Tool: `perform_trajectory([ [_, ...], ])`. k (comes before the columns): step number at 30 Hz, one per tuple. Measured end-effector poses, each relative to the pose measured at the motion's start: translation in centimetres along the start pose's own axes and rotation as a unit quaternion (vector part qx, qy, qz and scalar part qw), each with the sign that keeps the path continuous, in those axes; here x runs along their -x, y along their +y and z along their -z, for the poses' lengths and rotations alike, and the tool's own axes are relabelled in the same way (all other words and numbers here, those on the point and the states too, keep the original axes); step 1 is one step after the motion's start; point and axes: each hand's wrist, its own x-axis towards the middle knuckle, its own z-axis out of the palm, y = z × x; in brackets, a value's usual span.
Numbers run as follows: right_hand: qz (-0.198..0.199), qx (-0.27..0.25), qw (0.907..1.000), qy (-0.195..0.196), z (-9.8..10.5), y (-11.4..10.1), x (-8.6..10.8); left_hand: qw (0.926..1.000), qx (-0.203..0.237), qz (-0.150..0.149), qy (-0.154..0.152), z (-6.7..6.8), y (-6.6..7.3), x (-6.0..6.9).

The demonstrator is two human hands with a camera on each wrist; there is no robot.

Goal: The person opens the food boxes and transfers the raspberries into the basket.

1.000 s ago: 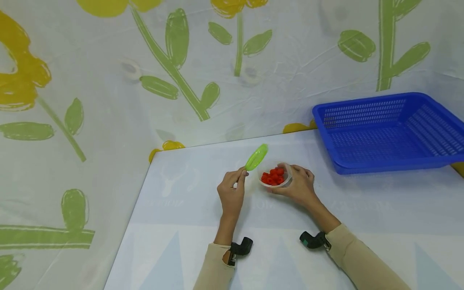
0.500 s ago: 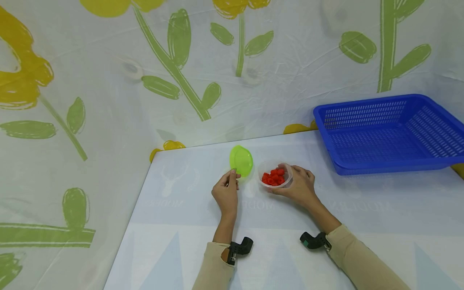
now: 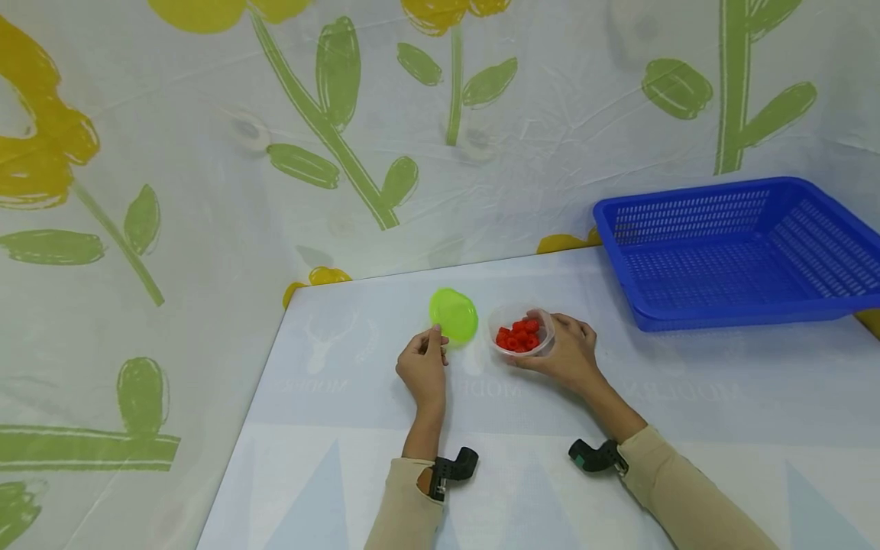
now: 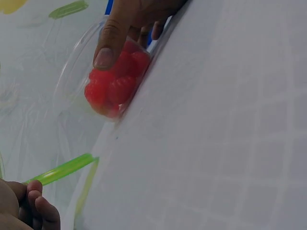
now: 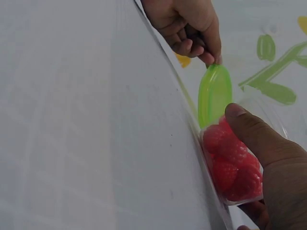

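In the head view my left hand [image 3: 422,372] pinches the near edge of a bright green translucent lid [image 3: 455,312]. The lid is tilted, its far edge low near the tabletop; in the right wrist view the same lid [image 5: 214,96] hangs from thumb and fingertips. To its right stands a small clear plastic tub [image 3: 505,316] without its cover, part filled with red raspberries [image 3: 519,336]. My right hand [image 3: 571,355] grips the tub from the right, with the thumb along the near side. In the left wrist view the berries [image 4: 115,86] show through the tub wall.
A blue perforated plastic basket [image 3: 736,275] stands at the back right of the white table [image 3: 344,443]. Behind the table hangs a white cloth [image 3: 522,191] printed with yellow flowers and green leaves.
My left hand has moved left and slightly toward me with the lid, turning it from nearly edge-on to flatter and lowering it. My right hand and the tub have stayed in place.
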Motion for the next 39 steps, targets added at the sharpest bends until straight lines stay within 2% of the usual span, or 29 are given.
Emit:
perform_trajectory([
  [7, -0.003, -0.001, 1.0, -0.001, 0.0, -0.1, 0.0, 0.9996, -0.026, 0.006, 0.013, 0.2, 0.1, -0.1],
  [17, 0.002, -0.002, 1.0, 0.002, 0.0, -0.1, 0.1, 0.999, 0.006, 0.045, 0.005, 0.4, -0.6, -0.4],
  [23, 0.006, -0.006, 1.0, 0.004, -0.1, 0.0, 0.1, 0.9989, -0.005, 0.047, -0.001, 0.4, -0.2, -0.4],
  [28, 0.007, -0.008, 0.9999, 0.005, -0.1, 0.0, 0.1, 0.9991, 0.006, 0.04, -0.01, 0.4, -0.2, -0.5],
  [31, 0.008, -0.008, 0.9999, 0.004, -0.1, -0.1, 0.1, 0.9992, 0.018, 0.021, -0.03, 0.3, -0.1, -0.6],
  [35, 0.006, -0.007, 0.9999, 0.004, -0.1, -0.2, 0.1, 0.996, 0.042, -0.004, -0.079, -0.1, 0.0, -0.6],
  [39, 0.006, 0.002, 1.0, 0.005, -0.1, -0.2, 0.0, 0.9895, 0.059, -0.005, -0.132, -0.6, 0.0, -0.3],
])
